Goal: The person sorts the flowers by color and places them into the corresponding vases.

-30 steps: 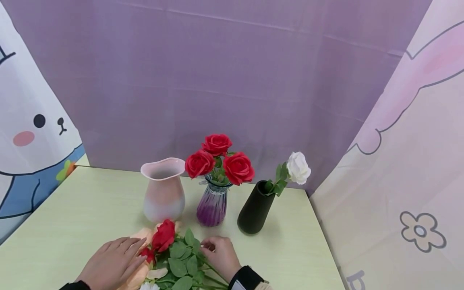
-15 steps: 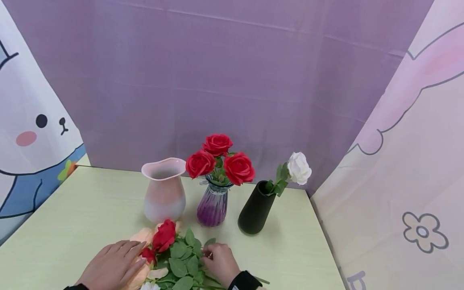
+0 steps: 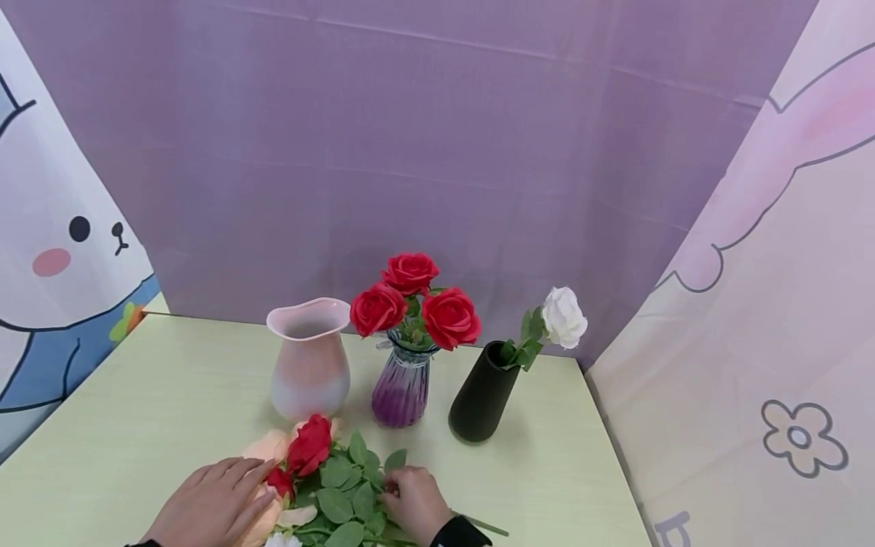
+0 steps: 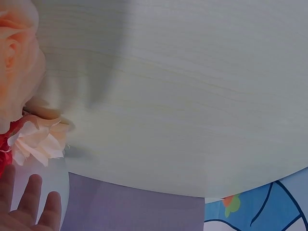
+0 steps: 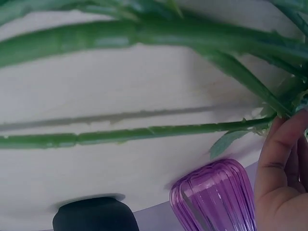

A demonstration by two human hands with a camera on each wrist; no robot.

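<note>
The right hand (image 3: 415,501) pinches a green stem (image 3: 478,524) in the flower pile (image 3: 321,479) at six o'clock; the stem runs toward four o'clock. The left hand (image 3: 212,505) rests flat on the peach blooms (image 3: 263,448).

Your loose flowers (image 3: 321,486) lie flat in a heap at the table's near edge, about six o'clock from the pink vase: a red rose (image 3: 309,444) on top pointing to twelve, peach blooms (image 3: 268,448) at its nine o'clock (partly covered), green leaves (image 3: 349,486) and stems (image 5: 144,134) trailing toward four.
</note>
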